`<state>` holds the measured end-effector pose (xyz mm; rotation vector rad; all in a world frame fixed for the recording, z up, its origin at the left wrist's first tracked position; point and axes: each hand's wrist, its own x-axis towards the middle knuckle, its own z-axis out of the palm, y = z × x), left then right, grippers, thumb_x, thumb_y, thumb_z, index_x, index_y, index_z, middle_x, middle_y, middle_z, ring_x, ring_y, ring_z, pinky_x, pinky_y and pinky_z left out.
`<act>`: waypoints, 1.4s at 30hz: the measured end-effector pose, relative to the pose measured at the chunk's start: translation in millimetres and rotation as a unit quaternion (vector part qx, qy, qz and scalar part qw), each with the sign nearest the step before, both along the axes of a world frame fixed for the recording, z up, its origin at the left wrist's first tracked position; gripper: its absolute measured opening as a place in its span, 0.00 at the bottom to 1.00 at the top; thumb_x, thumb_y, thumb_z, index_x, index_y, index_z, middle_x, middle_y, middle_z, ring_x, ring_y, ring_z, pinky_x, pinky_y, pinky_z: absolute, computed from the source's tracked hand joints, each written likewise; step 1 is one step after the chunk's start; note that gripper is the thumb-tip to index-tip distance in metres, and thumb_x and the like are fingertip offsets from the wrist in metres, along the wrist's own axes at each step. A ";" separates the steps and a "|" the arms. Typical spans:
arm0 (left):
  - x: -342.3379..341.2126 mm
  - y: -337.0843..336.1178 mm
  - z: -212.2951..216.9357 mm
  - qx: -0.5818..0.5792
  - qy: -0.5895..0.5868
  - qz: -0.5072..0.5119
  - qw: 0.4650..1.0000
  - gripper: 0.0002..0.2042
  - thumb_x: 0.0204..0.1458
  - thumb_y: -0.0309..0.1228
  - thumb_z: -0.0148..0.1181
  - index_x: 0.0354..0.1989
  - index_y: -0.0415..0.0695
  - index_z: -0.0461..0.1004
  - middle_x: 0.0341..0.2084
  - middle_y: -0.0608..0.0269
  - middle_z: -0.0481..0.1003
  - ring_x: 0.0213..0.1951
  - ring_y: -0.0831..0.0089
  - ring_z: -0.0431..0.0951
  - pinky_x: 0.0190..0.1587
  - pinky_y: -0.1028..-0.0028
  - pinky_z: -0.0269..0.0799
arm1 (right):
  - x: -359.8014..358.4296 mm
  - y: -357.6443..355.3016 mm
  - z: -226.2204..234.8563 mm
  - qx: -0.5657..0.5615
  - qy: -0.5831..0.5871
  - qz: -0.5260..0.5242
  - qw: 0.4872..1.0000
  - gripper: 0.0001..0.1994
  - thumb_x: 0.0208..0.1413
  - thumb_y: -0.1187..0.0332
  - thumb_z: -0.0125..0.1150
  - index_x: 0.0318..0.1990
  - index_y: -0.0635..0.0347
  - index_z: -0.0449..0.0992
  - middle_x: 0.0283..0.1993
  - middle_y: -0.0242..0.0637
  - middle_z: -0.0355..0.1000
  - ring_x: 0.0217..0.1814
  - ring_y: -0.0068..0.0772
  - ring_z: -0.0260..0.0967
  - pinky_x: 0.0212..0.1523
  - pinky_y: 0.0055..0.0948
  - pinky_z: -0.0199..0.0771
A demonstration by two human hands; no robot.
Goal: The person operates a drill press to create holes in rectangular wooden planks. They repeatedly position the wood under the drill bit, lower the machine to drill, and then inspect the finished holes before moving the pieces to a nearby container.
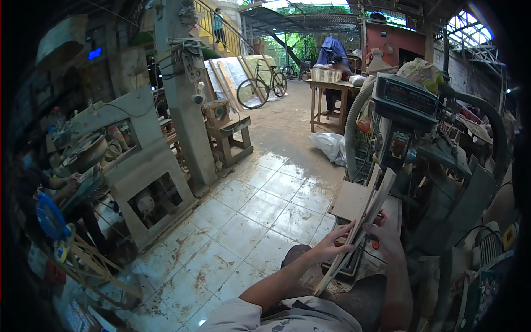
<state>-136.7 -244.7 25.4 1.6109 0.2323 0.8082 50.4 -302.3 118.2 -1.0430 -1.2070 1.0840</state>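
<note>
Long thin wooden strips [379, 191] slant across in front of me, from the machine table down to my lap. At least two seem to lie side by side. My left hand [333, 243] is closed on the strips from their left side, thumb and fingers against the wood. Higher up on the right, my right hand [386, 233] is closed around them with bent fingers, partly hidden by the wood. A flat machine table [348, 202] lies just beyond my hands, and a red knob [375, 244] shows beside my right hand.
A dark boxy machine head [406, 99] with a ribbed hose [352, 130] stands close ahead on the right. Sawdust covers the tiled floor [243, 238]. A blue fan [51, 216] and a person [61, 185] are at left; another person sits behind a wooden table [332, 84].
</note>
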 end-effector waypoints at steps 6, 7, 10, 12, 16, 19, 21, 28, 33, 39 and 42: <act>9.1 -5.7 3.3 -0.007 -0.036 0.000 0.999 0.38 0.54 0.31 0.63 0.71 0.48 0.47 0.55 0.62 0.62 0.56 0.71 0.66 0.55 0.70 0.70 | 11.4 3.2 -8.0 0.016 0.002 0.001 1.000 0.26 0.45 0.76 0.70 0.52 0.64 0.64 0.50 0.43 0.72 0.52 0.31 0.71 0.51 0.31 0.75; 6.9 2.2 -2.5 0.001 -0.038 0.011 0.999 0.37 0.54 0.27 0.62 0.71 0.48 0.49 0.55 0.63 0.61 0.56 0.73 0.66 0.53 0.73 0.70 | 12.5 7.9 -10.2 0.020 0.008 0.005 1.000 0.27 0.46 0.76 0.70 0.53 0.64 0.64 0.51 0.43 0.71 0.53 0.31 0.71 0.51 0.31 0.75; 8.4 24.6 -36.8 -0.036 -0.039 0.020 0.998 0.34 0.51 0.23 0.63 0.68 0.46 0.57 0.65 0.65 0.55 0.55 0.74 0.64 0.55 0.75 0.67 | 8.1 14.1 -10.9 0.000 -0.002 0.009 1.000 0.28 0.48 0.75 0.67 0.56 0.65 0.63 0.55 0.43 0.70 0.53 0.30 0.69 0.52 0.30 0.73; 12.3 29.6 -46.2 -0.037 -0.052 0.034 0.997 0.34 0.50 0.23 0.65 0.67 0.44 0.58 0.60 0.64 0.62 0.55 0.75 0.66 0.52 0.76 0.69 | 9.1 19.2 -12.9 -0.005 -0.010 0.012 1.000 0.27 0.48 0.75 0.67 0.56 0.65 0.63 0.53 0.42 0.71 0.51 0.29 0.70 0.51 0.29 0.71; 1.5 22.8 -16.6 -0.083 -0.054 0.030 0.995 0.36 0.54 0.30 0.60 0.70 0.41 0.50 0.52 0.61 0.70 0.49 0.76 0.71 0.48 0.75 0.71 | 4.3 17.7 -4.4 -0.052 -0.022 0.006 0.998 0.23 0.48 0.70 0.70 0.49 0.63 0.64 0.45 0.42 0.73 0.47 0.28 0.71 0.49 0.27 0.69; 1.3 19.9 -9.9 -0.076 -0.050 0.024 0.996 0.36 0.54 0.30 0.61 0.70 0.40 0.49 0.53 0.60 0.69 0.50 0.75 0.70 0.49 0.75 0.70 | 3.6 17.7 0.7 -0.044 -0.049 -0.002 0.998 0.23 0.49 0.69 0.70 0.49 0.64 0.64 0.43 0.42 0.72 0.46 0.28 0.71 0.49 0.28 0.69; 1.4 22.1 -10.7 -0.080 -0.052 0.023 0.995 0.35 0.55 0.30 0.61 0.70 0.40 0.50 0.54 0.60 0.69 0.50 0.74 0.71 0.49 0.74 0.71 | 3.2 11.6 10.2 -0.023 -0.049 -0.006 0.999 0.25 0.48 0.69 0.70 0.51 0.65 0.63 0.46 0.42 0.73 0.47 0.29 0.71 0.49 0.28 0.69; -5.6 33.1 -32.6 -0.144 -0.018 0.050 0.988 0.24 0.57 0.30 0.57 0.62 0.41 0.64 0.52 0.60 0.73 0.49 0.71 0.75 0.50 0.69 0.73 | 72.2 -53.9 17.2 0.057 -0.051 -0.117 0.990 0.31 0.45 0.67 0.73 0.54 0.66 0.62 0.51 0.42 0.72 0.51 0.28 0.70 0.53 0.29 0.68; -17.9 28.7 -29.0 -0.100 -0.068 0.090 0.989 0.22 0.61 0.32 0.53 0.62 0.38 0.61 0.59 0.51 0.65 0.55 0.62 0.72 0.53 0.59 0.75 | 109.0 -170.6 17.9 0.118 -0.101 -0.332 0.930 0.34 0.44 0.70 0.73 0.58 0.65 0.61 0.53 0.43 0.70 0.53 0.28 0.67 0.53 0.29 0.69; -10.1 33.1 -28.6 -0.128 -0.080 0.051 0.987 0.21 0.62 0.31 0.50 0.62 0.39 0.61 0.60 0.51 0.64 0.58 0.59 0.69 0.55 0.57 0.74 | 107.3 -293.1 -69.5 0.133 -0.101 -0.533 0.829 0.35 0.46 0.77 0.70 0.60 0.65 0.57 0.62 0.45 0.60 0.60 0.31 0.61 0.55 0.30 0.71; -8.0 30.1 -27.8 -0.121 -0.075 0.045 0.989 0.21 0.62 0.32 0.49 0.62 0.38 0.61 0.60 0.51 0.64 0.57 0.60 0.70 0.55 0.57 0.74 | 99.0 -317.6 -152.0 0.156 -0.024 -0.584 0.796 0.35 0.47 0.77 0.70 0.61 0.63 0.57 0.64 0.45 0.59 0.64 0.33 0.58 0.60 0.33 0.66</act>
